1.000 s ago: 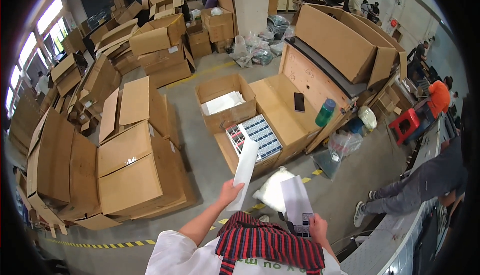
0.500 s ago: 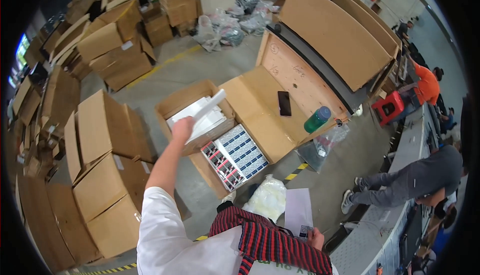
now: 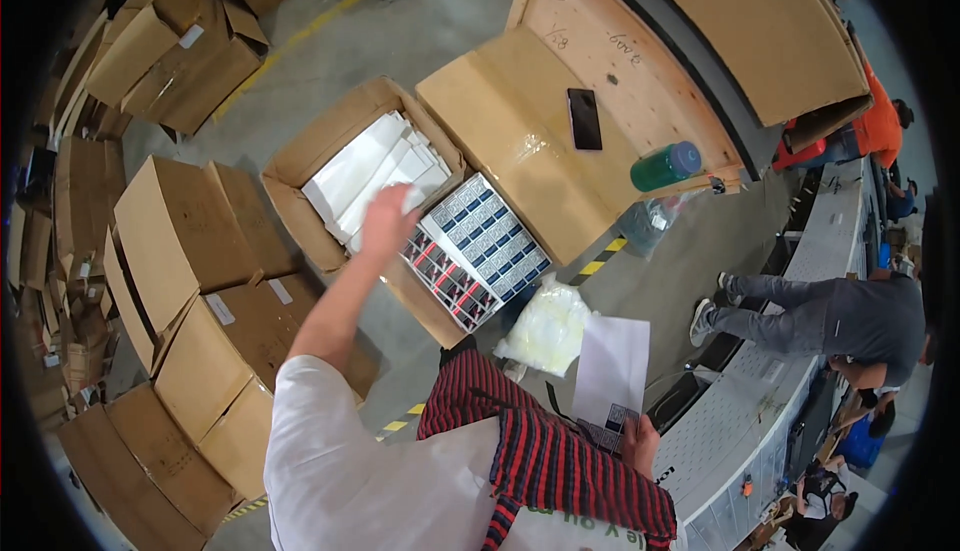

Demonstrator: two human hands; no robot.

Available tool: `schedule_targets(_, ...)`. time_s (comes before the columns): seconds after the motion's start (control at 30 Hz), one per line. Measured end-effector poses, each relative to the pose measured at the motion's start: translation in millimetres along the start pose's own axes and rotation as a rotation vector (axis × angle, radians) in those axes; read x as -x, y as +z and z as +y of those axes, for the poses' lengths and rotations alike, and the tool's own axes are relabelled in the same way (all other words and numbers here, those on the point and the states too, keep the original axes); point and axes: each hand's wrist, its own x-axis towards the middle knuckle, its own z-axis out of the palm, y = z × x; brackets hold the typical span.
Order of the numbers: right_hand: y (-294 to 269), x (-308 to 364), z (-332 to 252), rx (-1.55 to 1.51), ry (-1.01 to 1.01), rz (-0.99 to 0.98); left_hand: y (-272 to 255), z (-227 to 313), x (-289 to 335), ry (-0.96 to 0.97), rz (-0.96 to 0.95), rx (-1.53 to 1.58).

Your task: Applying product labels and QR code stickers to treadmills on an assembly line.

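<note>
My left hand (image 3: 388, 219) is stretched out over the open cardboard box (image 3: 300, 166) on the floor; it is motion-blurred, so I cannot tell how its fingers stand or whether they touch anything. Under it lie flat white sleeves (image 3: 375, 173), smooth and rectangular, stacked at a slant in the far-left half of the box. The near-right half holds small printed cartons (image 3: 480, 246) packed in tight rows, some blue-white, some red-dark.

My right hand (image 3: 640, 443) is low right, fingers closed on the lower edge of a white paper sheet (image 3: 612, 366), which stands upright and bears a dark printed block near the grip. A crumpled clear plastic bag (image 3: 548, 326) lies just left of the sheet.

The floor is grey concrete with yellow-black hazard tape (image 3: 598, 259). Right of the box, a flat cardboard panel (image 3: 510, 141) carries a black phone (image 3: 584, 119) and a green bottle (image 3: 664, 167) on its side. Brown boxes (image 3: 190, 241) are stacked on the left. Another person (image 3: 840, 316) bends at the grey bench (image 3: 760, 421) on the right, partly cut off by the rim.
</note>
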Motion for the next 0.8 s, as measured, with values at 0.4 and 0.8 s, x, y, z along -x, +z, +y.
schedule_targets(0.4, 17, -25, 34, -0.649, 0.3, -0.228, 159, 66, 185, -0.291, -0.408, -0.233)
schedule_targets(0.8, 13, -10, 102, -0.742, 0.341, -0.292, 196, 51, 167, -0.404, -0.478, -0.314)
